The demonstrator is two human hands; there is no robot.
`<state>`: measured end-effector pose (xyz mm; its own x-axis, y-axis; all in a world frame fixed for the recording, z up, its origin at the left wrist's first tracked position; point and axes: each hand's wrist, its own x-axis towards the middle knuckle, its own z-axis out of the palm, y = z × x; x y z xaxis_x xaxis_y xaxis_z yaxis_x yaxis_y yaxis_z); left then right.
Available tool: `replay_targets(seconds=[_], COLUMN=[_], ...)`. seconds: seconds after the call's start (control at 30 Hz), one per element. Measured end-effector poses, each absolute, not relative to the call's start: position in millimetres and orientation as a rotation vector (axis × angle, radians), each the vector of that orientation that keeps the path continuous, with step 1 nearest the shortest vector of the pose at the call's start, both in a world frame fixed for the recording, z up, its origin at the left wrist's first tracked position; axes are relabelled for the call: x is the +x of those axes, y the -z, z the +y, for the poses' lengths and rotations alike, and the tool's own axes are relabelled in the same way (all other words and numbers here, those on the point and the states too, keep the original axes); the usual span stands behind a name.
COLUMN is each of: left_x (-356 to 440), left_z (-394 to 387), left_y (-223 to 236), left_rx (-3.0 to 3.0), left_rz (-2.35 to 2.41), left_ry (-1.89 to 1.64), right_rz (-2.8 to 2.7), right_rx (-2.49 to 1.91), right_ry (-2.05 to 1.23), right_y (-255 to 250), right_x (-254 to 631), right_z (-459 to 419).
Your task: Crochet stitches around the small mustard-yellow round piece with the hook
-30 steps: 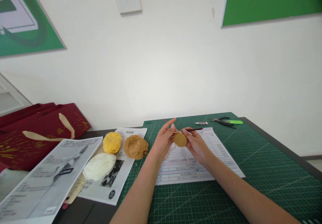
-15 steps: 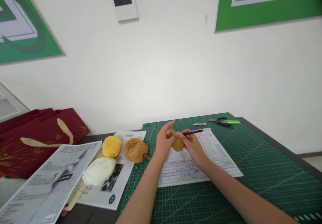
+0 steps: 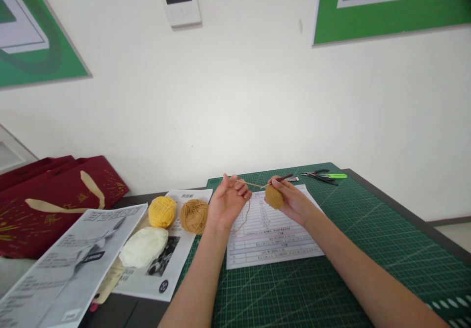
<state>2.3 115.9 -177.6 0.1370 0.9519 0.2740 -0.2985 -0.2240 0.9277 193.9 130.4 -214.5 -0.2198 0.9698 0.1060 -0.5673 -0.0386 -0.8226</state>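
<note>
My right hand (image 3: 290,201) grips a dark-handled crochet hook (image 3: 284,177) together with a small rounded crochet piece (image 3: 274,197) in brownish yellow. A strand of tan yarn (image 3: 252,184) stretches from the hook tip to my left hand (image 3: 228,201). That hand is turned palm up, its fingers curled around the strand and its thumb raised apart. More of the strand hangs in a loop below the left fingers. To the left lies the tan yarn ball (image 3: 194,216), partly behind my left forearm.
Yellow (image 3: 162,211) and white (image 3: 144,247) yarn balls rest on printed sheets at left, beside a dark red gift bag (image 3: 69,207). A pattern sheet (image 3: 272,249) lies on the green cutting mat (image 3: 368,239). Pliers (image 3: 319,176), a green-handled tool (image 3: 336,176) and a small tube (image 3: 292,179) are farther back.
My hands have moved apart, drawing the strand out between them. The left hand has rolled palm up and left the crochet piece, which stays in my right hand with the hook.
</note>
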Motion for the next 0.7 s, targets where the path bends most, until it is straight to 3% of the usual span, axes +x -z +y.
replay_targets(seconds=[0.4, 0.7], left_x=[13.8, -1.1], left_z=[103.3, 112.2], left_y=[166.8, 164.6], left_rx=[2.111, 2.074], left_rz=[1.342, 1.491], left_ry=[-1.233, -1.41], right_rz=[-1.064, -1.086], right_rx=[-0.614, -0.639], right_ry=[-1.557, -1.571], right_y=[182.0, 186.4], right_x=[240.0, 232.2], right_z=[131.5, 131.4])
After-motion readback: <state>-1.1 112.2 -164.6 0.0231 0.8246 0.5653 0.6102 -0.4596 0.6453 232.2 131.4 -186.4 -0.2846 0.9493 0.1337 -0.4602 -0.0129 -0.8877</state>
